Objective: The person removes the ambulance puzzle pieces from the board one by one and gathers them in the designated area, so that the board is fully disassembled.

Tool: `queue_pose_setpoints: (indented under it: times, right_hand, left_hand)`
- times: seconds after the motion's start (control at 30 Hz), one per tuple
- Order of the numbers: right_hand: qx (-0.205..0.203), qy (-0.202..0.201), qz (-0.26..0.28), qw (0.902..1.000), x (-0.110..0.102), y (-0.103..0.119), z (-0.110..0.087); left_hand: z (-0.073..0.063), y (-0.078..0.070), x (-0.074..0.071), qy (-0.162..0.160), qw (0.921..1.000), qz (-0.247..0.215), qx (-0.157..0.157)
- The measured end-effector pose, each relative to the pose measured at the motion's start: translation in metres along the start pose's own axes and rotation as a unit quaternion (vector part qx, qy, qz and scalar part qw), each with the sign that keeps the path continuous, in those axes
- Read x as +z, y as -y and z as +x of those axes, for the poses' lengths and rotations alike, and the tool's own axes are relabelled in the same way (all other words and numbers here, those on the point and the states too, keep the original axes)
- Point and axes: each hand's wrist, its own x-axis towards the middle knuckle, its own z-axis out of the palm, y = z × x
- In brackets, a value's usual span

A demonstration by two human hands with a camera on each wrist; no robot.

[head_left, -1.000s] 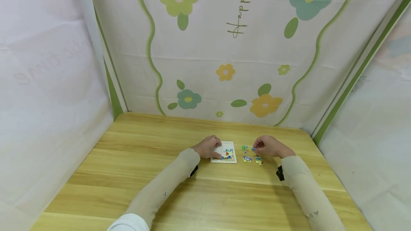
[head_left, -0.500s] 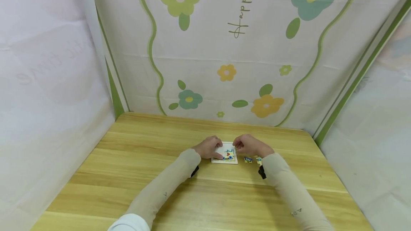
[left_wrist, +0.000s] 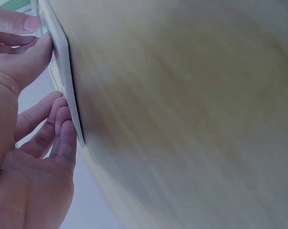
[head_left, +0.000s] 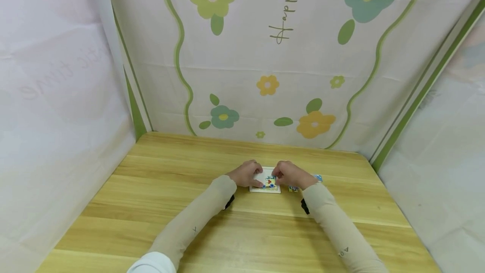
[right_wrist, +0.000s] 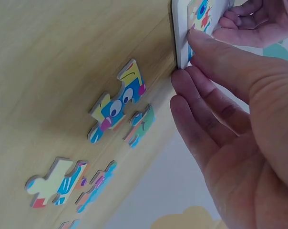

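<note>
A white puzzle tray (head_left: 264,192) lies flat on the table, its lower right part filled with a picture of blue wheels and a red shape. My left hand (head_left: 244,174) grips the tray's left side, thumb across the board and fingers at the edge, as the left wrist view shows. Over the tray's right side my right hand (head_left: 291,174) pinches a puzzle piece (right_wrist: 190,51), mostly covered by the thumb, with a bit of blue showing. Below the thumb, the fingers of that hand lie by the tray's rim (right_wrist: 178,33).
Several loose pieces lie right of the tray: a blue one with eyes (right_wrist: 116,106), a green one (right_wrist: 144,125), a cream-and-blue one (right_wrist: 60,183) and a blue-pink one (right_wrist: 98,185). The wooden table (head_left: 182,172) meets a flowered cloth wall (head_left: 235,75) behind.
My right hand has moved left from the loose pieces to the tray with a blue piece, then slightly farther left over the board. My left hand has stayed on the tray.
</note>
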Motion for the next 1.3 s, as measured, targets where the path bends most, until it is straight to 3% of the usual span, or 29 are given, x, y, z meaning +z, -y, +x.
queue_pose_setpoints:
  times: [0.17, 0.33, 0.63, 0.8, 1.3]
  right_hand:
    - [0.007, -0.004, 0.002, 1.0, 0.0, -0.001, 0.0]
    - [0.002, -0.008, 0.006, 0.9999, 0.003, -0.004, 0.0]
    - [-0.006, -0.012, -0.011, 0.9999, 0.003, -0.004, 0.001]
    - [-0.004, -0.013, -0.02, 0.9997, 0.003, -0.004, 0.002]
    - [-0.014, -0.014, -0.015, 0.9997, 0.004, -0.007, 0.006]
  left_hand:
    - [0.004, -0.004, 0.002, -0.008, 0.9998, 0.015, -0.007]
    - [0.008, -0.009, 0.009, -0.025, 0.9995, 0.018, 0.007]
    - [0.014, -0.011, 0.018, -0.037, 0.9992, -0.013, 0.001]
    - [0.015, -0.009, 0.019, -0.04, 0.9987, -0.033, -0.001]
    - [0.013, -0.016, 0.015, -0.032, 0.9987, -0.036, -0.016]
